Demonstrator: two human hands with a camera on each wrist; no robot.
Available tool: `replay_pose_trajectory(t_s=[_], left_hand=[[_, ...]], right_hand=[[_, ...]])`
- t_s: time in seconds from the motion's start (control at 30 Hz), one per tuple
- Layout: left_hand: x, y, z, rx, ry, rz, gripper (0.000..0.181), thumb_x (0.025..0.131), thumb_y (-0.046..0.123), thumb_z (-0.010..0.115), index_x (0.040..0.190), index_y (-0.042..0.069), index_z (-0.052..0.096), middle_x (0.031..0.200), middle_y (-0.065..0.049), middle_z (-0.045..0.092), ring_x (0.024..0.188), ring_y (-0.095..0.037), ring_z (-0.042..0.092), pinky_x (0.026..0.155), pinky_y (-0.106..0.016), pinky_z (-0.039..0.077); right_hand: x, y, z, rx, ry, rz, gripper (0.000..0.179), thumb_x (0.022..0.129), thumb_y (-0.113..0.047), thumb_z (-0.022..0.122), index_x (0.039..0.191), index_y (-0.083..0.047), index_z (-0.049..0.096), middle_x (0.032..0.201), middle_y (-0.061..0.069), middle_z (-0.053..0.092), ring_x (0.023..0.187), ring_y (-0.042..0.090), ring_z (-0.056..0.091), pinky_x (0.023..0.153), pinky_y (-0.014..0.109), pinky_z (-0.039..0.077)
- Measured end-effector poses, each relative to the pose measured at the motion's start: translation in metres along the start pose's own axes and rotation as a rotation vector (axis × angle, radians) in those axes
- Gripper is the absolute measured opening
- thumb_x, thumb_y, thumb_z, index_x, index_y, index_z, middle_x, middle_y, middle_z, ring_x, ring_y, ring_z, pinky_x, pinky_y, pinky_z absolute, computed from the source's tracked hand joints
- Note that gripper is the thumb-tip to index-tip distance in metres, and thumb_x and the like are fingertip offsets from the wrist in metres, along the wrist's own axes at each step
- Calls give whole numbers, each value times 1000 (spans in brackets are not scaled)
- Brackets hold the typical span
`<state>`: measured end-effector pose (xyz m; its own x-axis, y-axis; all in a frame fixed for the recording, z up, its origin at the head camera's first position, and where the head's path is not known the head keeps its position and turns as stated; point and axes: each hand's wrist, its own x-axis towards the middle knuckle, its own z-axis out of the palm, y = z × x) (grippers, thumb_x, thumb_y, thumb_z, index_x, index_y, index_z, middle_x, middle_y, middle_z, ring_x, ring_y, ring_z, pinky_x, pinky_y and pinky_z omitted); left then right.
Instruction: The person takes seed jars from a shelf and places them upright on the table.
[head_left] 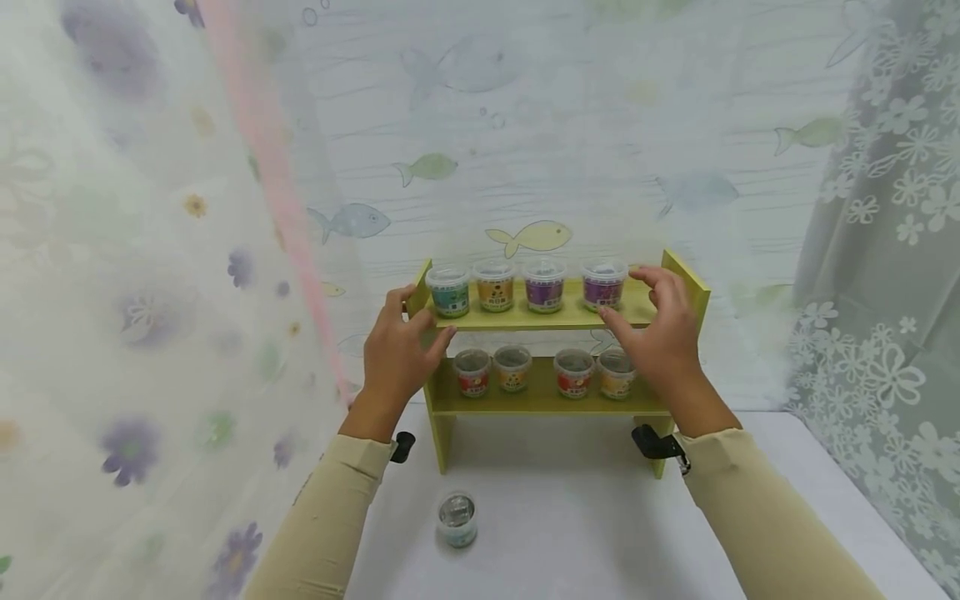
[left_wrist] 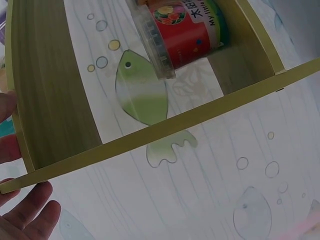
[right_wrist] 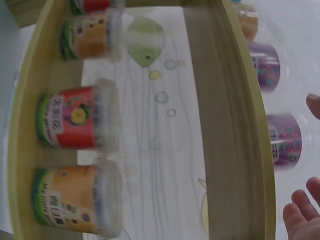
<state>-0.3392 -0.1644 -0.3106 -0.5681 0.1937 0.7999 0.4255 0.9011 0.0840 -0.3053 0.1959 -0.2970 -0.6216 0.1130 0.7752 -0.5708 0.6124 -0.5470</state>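
A yellow-green two-tier shelf (head_left: pixel 525 402) stands on the white table. My left hand (head_left: pixel 401 346) grips its upper left end, with fingers on both sides of the side panel (left_wrist: pixel 150 134). On the upper tier is a row of clear-lidded cups: a teal cup (head_left: pixel 451 298), an orange cup (head_left: pixel 496 293) and two purple cups. My right hand (head_left: pixel 660 329) is beside the rightmost purple cup (head_left: pixel 603 292), thumb and fingers spread. In the right wrist view, a gap shows between those fingers (right_wrist: pixel 300 205) and the purple cup (right_wrist: pixel 287 140).
Red cups (head_left: pixel 573 379) and orange cups (head_left: pixel 617 382) stand on the lower tier. A single lidded cup (head_left: pixel 457 521) sits on the table in front of the shelf's left side. Fish-patterned cloth (head_left: pixel 525 150) hangs behind, with a flowered curtain (head_left: pixel 135 333) at left.
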Motion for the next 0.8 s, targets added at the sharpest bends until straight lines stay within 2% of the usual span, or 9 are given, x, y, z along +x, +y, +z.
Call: replay_pose_trajectory(t_s=[0.13, 0.27, 0.43, 0.63, 0.8], left_hand=[[0, 1, 0, 5, -6, -5, 36, 94, 48, 74, 89, 13, 71, 147, -17, 50, 115, -33, 65, 72, -45, 60], [0, 2, -1, 12, -11, -4, 36, 94, 49, 74, 89, 13, 71, 147, -17, 50, 115, -33, 65, 72, -45, 60], [3, 2, -4, 10, 9, 0, 35, 94, 47, 75, 89, 13, 71, 146, -18, 51, 114, -33, 65, 69, -46, 60], [3, 2, -2, -8, -5, -9, 34, 95, 47, 74, 90, 14, 71, 148, -17, 50, 115, -34, 65, 70, -46, 60], [1, 2, 0, -7, -3, -13, 35, 94, 48, 75, 89, 13, 71, 147, -17, 51, 115, -32, 65, 71, -45, 60]], right_hand=[[14, 2, -4, 26, -80, 102, 73, 90, -24, 82, 149, -3, 45, 152, 17, 44, 146, 38, 41, 121, 54, 34], [22, 7, -4, 1, -143, 184, 79, 91, -34, 82, 153, -7, 42, 156, 16, 42, 149, 38, 39, 121, 54, 35], [35, 6, -3, -22, -188, 217, 83, 90, -43, 80, 156, -11, 40, 158, 13, 41, 149, 35, 40, 119, 54, 38], [50, 7, -5, 26, -256, 238, 89, 90, -47, 79, 159, -12, 35, 164, 9, 36, 152, 34, 37, 122, 52, 33], [55, 13, -6, 77, -349, 322, 94, 89, -50, 79, 161, -12, 31, 166, 10, 34, 152, 35, 36, 123, 51, 33]])
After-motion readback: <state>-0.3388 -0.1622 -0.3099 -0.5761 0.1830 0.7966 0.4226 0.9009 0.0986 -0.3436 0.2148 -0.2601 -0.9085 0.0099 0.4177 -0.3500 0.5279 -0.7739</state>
